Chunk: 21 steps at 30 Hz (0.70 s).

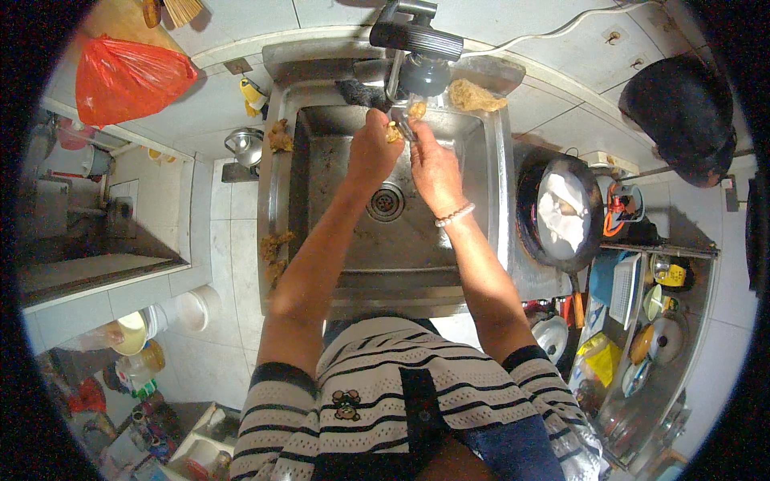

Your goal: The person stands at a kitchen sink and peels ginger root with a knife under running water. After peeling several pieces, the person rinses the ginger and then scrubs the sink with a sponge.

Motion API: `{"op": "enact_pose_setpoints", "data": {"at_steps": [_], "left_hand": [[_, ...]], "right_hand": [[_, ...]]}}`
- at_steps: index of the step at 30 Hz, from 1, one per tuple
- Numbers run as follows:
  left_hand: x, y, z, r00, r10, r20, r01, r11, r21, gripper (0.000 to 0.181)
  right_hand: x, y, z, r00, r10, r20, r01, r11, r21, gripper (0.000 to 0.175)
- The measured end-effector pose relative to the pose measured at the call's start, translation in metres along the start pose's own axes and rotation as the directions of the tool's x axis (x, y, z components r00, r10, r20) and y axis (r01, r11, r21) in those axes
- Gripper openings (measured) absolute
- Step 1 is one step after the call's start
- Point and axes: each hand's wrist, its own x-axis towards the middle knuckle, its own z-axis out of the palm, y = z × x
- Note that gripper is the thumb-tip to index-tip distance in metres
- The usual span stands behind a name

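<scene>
Both my hands are together over the stainless steel sink (385, 246), close under the tap (424, 75). My left hand (374, 150) is closed around a knobbly yellowish piece that looks like ginger root (394, 132). My right hand (434, 162), with a beaded bracelet (455, 214) at its wrist, grips a thin, shiny metal-looking tool (406, 125); its kind is hard to make out. Another yellowish piece (417, 109) shows just beyond the right thumb, under the spout. Brown root pieces (280, 136) lie on the sink's left rim, with more crumbly brown pieces (275, 248) farther down it.
A dark wadded cloth or scrubber (361, 93) and a tan sponge-like pad (475, 96) lie at the sink's back edge. Right of the sink stands a wok (562, 216) with whitish contents. A red plastic bag (129, 78) hangs at upper left. Shelves with dishes (649, 324) stand at right.
</scene>
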Motion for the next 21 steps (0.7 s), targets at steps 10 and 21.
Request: {"op": "enact_pose_setpoints", "data": {"at_steps": [10, 21], "left_hand": [[-0.006, 0.008, 0.002, 0.994, -0.085, 0.072, 0.081, 0.995, 0.053, 0.03], [-0.02, 0.011, 0.005, 0.994, 0.084, 0.072, -0.067, 0.976, -0.209, 0.027]], "right_hand": [[0.008, 0.018, 0.027, 0.983, 0.186, -0.007, -0.179, 0.956, 0.232, 0.04], [0.005, 0.028, 0.025, 0.907, 0.418, -0.046, -0.141, 0.405, 0.903, 0.021]]}}
